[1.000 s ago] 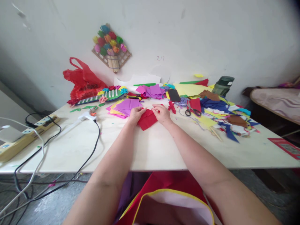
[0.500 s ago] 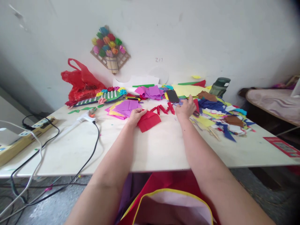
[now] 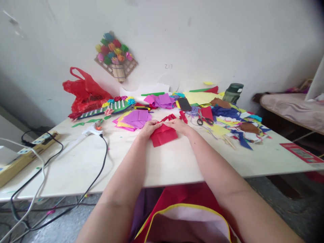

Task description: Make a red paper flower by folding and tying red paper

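Observation:
A sheet of red paper (image 3: 164,136) with crease lines is held at its far edge, low over the white table. My left hand (image 3: 150,129) pinches its upper left corner. My right hand (image 3: 178,125) has its fingers closed on the same edge, a little to the right. Small folded red paper pieces (image 3: 183,117) lie just beyond my hands, partly hidden by them. Black-handled scissors (image 3: 204,118) rest to the right, beside a red paper piece. Left of my hands is a stack of purple, yellow and pink paper sheets (image 3: 138,118).
A glue gun (image 3: 93,130) with a black cord lies at left, near a power strip (image 3: 40,141). Paper scraps (image 3: 235,125) spread over the right side. Behind are a dark phone (image 3: 184,104), a green bottle (image 3: 233,92) and a red plastic bag (image 3: 87,89).
My right hand has come left from beside the scissors to the red paper and now grips its far edge. My left hand keeps its hold. The scissors have come into full view.

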